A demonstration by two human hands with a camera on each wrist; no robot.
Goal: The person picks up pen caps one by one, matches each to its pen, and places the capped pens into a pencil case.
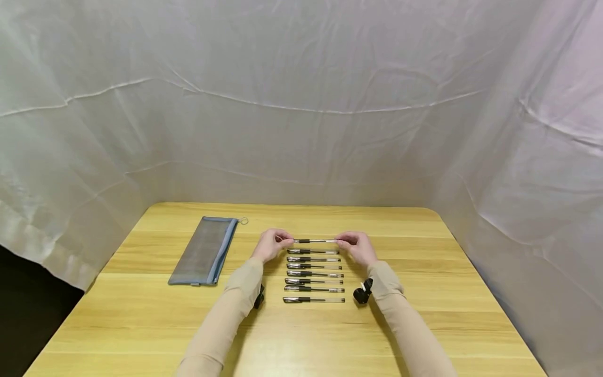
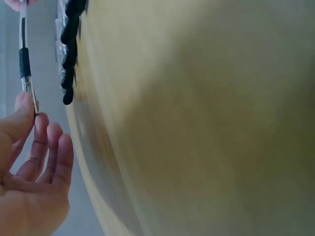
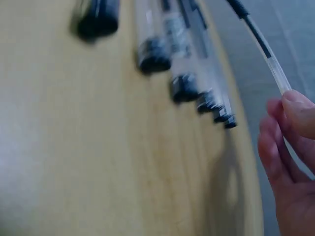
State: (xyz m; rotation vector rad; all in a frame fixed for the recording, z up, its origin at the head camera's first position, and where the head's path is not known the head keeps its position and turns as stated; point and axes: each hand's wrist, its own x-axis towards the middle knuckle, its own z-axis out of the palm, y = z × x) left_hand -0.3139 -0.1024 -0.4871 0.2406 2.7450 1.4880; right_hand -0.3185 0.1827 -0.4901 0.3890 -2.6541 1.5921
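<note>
Both hands hold one pen (image 1: 314, 241) level, crosswise at the far end of a row of pens. My left hand (image 1: 271, 245) pinches its left end between thumb and fingers, near the black grip section (image 2: 24, 62). At the other end, the thumb and fingers of my right hand (image 1: 358, 247) pinch the clear barrel (image 3: 279, 76). Nearer to me, several similar pens (image 1: 313, 274) with black grips lie side by side on the table, clip ends to the left. Black end plugs (image 3: 185, 88) of these pens show in the right wrist view.
Left of the pens lies a flat grey mesh pouch (image 1: 200, 251) with blue edging, a zipper along its right side and a small ring (image 1: 243, 221) at the top corner. The wooden table (image 1: 141, 314) ends at pale curtains (image 1: 301, 146) behind and at the sides.
</note>
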